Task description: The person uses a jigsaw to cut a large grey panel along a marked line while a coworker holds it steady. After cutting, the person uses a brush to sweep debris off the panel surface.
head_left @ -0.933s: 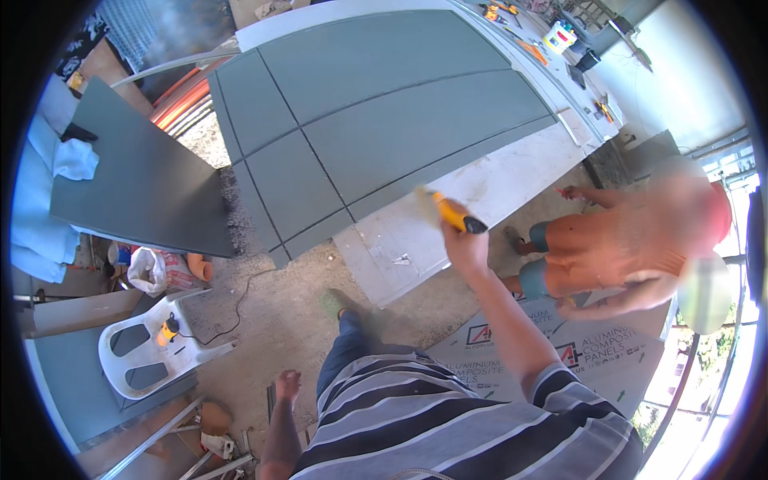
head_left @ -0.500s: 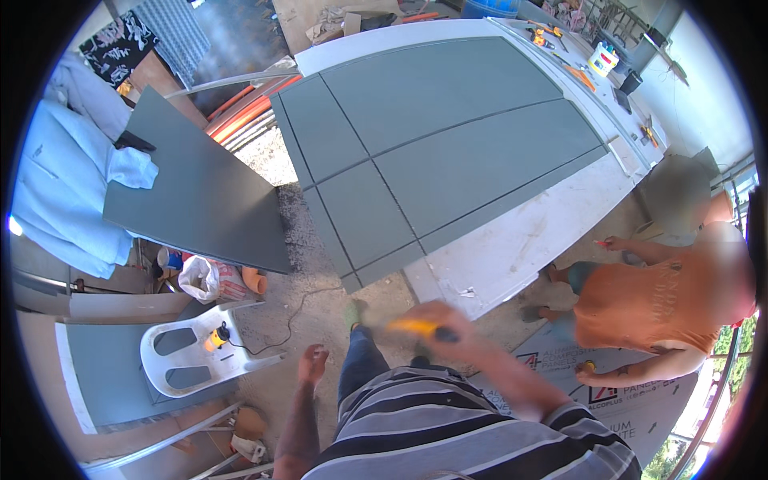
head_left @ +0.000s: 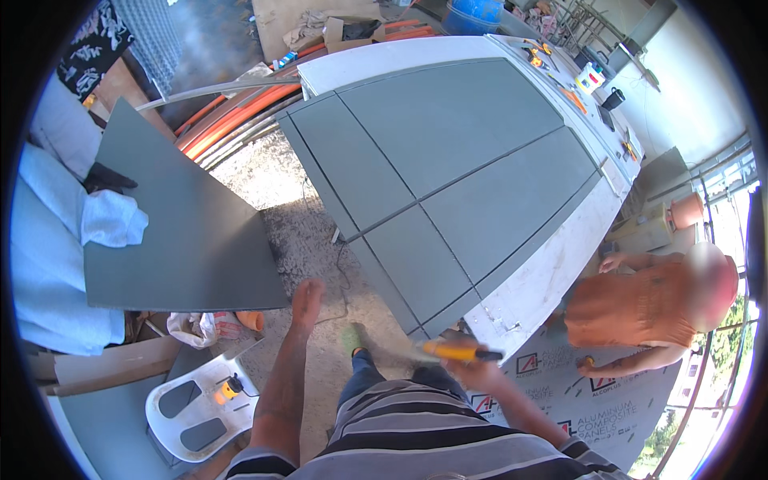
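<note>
My right hand (head_left: 472,370) is closed around a yellow hand tool with a black end (head_left: 456,353). The tool lies level, just off the near corner of a grey panel (head_left: 488,232); its left end is blurred, so I cannot tell its exact kind. Dark straight grooves cross the panel, which rests on a white-topped table (head_left: 528,300). My left hand (head_left: 308,302) is empty, its fingers stretched forward. It hovers over the floor by the near right corner of a second grey panel (head_left: 176,232).
To the right, a co-worker in an orange top (head_left: 632,308) bends over printed sheets (head_left: 552,384). A white plastic chair (head_left: 172,400) at lower left carries a yellow power tool (head_left: 229,390). A cord crosses the floor. Tools and a white bucket (head_left: 590,78) occupy the table's far right.
My left hand has moved forward, and its fingers have straightened. The yellow tool has shifted slightly right and down in my right hand. The view has shifted, and the co-worker's head has turned.
</note>
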Demonstrator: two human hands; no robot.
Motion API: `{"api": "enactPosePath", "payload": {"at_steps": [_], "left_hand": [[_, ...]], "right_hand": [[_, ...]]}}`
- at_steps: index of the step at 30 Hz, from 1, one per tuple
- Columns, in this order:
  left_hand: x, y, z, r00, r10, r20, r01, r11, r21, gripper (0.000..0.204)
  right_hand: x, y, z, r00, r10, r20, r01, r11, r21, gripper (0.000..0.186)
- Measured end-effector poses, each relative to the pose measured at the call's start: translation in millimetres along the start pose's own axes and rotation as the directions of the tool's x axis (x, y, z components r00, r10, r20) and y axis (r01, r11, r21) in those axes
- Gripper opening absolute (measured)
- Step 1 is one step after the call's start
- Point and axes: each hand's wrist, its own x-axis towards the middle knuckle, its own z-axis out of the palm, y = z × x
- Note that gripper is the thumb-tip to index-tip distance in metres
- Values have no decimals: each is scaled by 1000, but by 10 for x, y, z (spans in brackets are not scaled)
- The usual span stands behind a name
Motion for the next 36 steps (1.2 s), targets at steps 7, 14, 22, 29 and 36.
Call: {"api": "enactPosePath", "payload": {"at_steps": [7,14,22,29,36], "left_hand": [[783,412,72,986,-133,102,136,991,-20,30],[208,2,-57,977,-137,161,117,985,130,29],[72,-137,-398,930,-363,-65,349,923,-160,21],[1332,769,174,987,-160,-34,138,928,-345,29],[1703,1122,935,980,-86,181,176,803,-570,48]], "right_hand": [[2355,-665,354,928,-154,-340,225,957,182,45],[3458,-547,691,984,17,-177,-62,966,-252,43],[517,-283,-344,553,800,234,-330,468,-820,42],[-230,138,-608,662,749,-15,-658,571,-491,44],[-222,257,-414,683,730,29,-659,632,-407,39]]}}
